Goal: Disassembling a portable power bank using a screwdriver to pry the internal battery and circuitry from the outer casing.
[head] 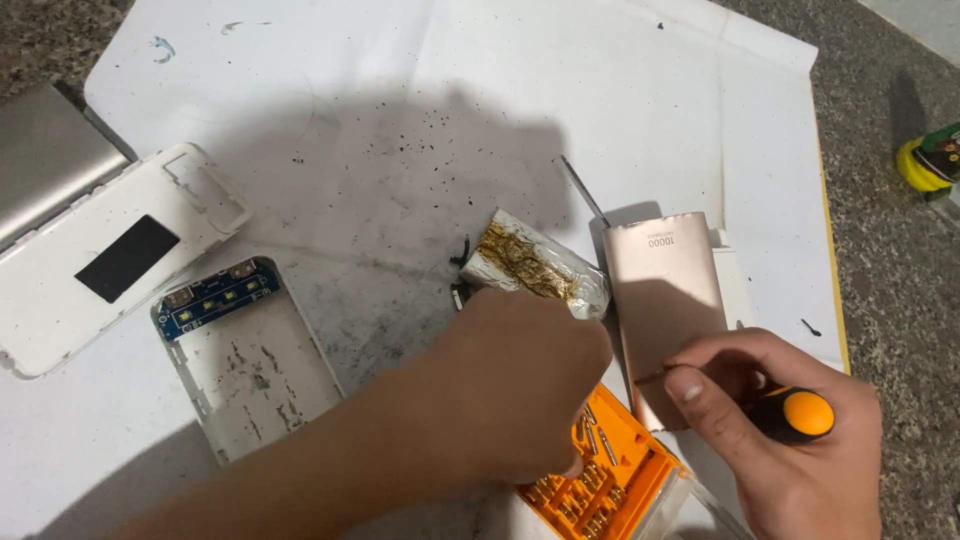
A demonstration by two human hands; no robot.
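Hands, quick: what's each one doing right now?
Left hand: reaching into the orange bit case; fingers hidden, grip cannot be told.
Right hand: closed on the black-and-orange screwdriver.

- This looks like a small fix-it spot at home, set up on a speckled stone floor or counter.
- A big white paper sheet covers it, dirty with black crumbs.
- An opened white case with a blue circuit board lies at 9 o'clock.
- An orange box of screwdriver bits sits at 6 o'clock.
- A yellow tape roll lies at 3 o'clock.
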